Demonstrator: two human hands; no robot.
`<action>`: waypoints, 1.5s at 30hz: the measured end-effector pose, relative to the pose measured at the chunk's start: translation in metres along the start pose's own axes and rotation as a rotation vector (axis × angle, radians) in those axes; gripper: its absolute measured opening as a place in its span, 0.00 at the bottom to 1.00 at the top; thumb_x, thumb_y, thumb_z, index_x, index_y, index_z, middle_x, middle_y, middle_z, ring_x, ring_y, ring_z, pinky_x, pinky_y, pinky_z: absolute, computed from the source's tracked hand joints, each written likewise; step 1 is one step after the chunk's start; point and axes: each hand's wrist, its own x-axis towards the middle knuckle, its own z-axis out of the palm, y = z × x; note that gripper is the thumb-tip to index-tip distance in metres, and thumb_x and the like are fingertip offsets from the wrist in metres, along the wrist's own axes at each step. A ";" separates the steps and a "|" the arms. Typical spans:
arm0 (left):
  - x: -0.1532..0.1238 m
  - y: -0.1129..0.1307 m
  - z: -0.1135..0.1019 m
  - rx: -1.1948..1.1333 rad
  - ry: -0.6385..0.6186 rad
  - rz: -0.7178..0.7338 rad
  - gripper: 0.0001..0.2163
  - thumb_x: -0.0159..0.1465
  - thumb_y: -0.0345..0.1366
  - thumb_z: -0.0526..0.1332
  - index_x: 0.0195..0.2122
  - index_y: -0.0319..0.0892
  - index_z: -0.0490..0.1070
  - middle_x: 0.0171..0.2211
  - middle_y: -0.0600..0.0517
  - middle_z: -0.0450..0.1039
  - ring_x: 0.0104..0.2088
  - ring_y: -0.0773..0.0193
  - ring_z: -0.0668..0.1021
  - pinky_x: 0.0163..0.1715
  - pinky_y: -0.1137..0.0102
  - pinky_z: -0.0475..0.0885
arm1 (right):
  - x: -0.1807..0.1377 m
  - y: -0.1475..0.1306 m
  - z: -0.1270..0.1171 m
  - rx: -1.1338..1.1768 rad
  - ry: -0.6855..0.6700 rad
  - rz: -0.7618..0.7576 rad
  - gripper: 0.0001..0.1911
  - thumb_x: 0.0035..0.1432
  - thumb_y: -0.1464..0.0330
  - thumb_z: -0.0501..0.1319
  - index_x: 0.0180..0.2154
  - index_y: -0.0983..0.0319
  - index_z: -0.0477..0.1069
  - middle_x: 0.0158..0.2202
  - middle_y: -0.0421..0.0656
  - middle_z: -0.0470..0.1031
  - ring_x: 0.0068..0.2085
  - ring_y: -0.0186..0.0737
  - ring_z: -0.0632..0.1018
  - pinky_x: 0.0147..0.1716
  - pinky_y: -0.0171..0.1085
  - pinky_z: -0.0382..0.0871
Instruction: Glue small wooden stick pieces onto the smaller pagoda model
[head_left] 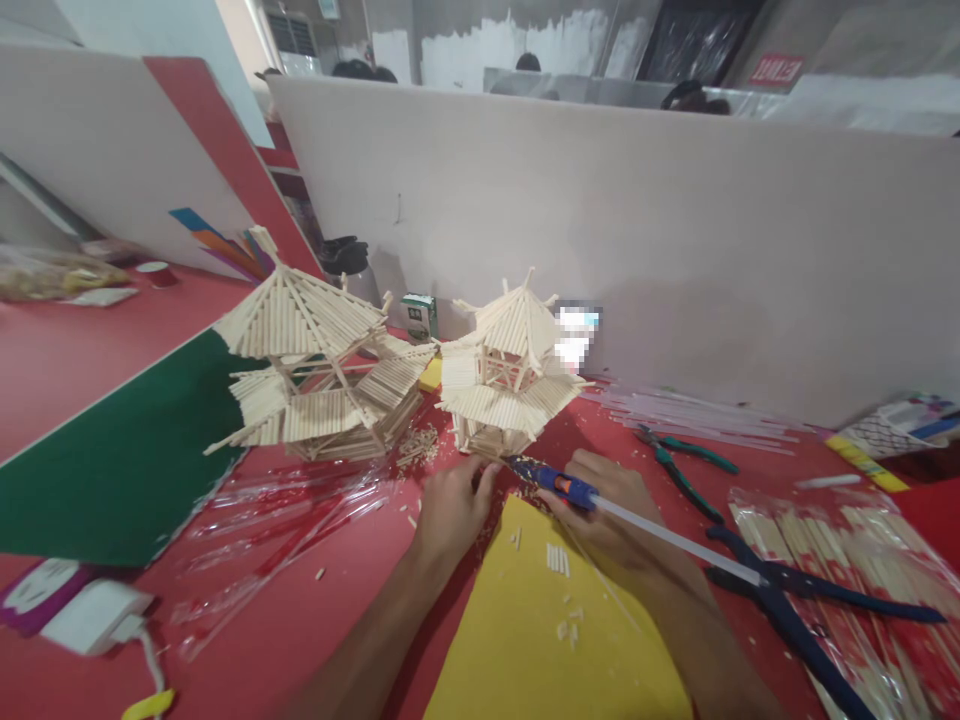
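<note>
Gluing at the base, we judge: our right hand (619, 480) grips the glue gun (577, 492), nozzle beside the foot of the smaller stick pavilion (502, 405), towards the worktop's (240, 685) back edge. Our left hand (450, 505) curls there — whether pinching anything, we cannot tell. Next move likely calls for a steady nozzle and an unshaken base.

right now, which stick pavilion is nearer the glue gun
The right pavilion, whose base is close to the glue gun in the right hand; the left pavilion stands farther off.
</note>
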 end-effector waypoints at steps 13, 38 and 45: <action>0.000 0.000 0.001 -0.008 0.002 0.005 0.16 0.70 0.45 0.52 0.38 0.44 0.77 0.31 0.50 0.80 0.29 0.63 0.79 0.30 0.71 0.63 | 0.000 -0.002 0.000 0.010 0.015 0.006 0.19 0.64 0.55 0.58 0.26 0.58 0.63 0.27 0.41 0.68 0.29 0.38 0.69 0.27 0.39 0.56; 0.000 -0.002 0.002 0.002 0.016 0.021 0.15 0.70 0.44 0.52 0.38 0.45 0.77 0.32 0.50 0.80 0.30 0.63 0.79 0.31 0.72 0.63 | 0.001 -0.003 -0.001 0.065 0.025 0.048 0.18 0.63 0.56 0.59 0.25 0.58 0.64 0.26 0.40 0.68 0.28 0.39 0.69 0.26 0.40 0.56; 0.001 -0.001 0.000 0.001 0.010 0.013 0.16 0.70 0.45 0.52 0.38 0.44 0.77 0.32 0.49 0.80 0.31 0.62 0.79 0.31 0.72 0.63 | 0.002 -0.004 -0.007 0.099 -0.003 0.085 0.19 0.65 0.56 0.58 0.25 0.59 0.64 0.26 0.40 0.69 0.28 0.37 0.70 0.27 0.38 0.56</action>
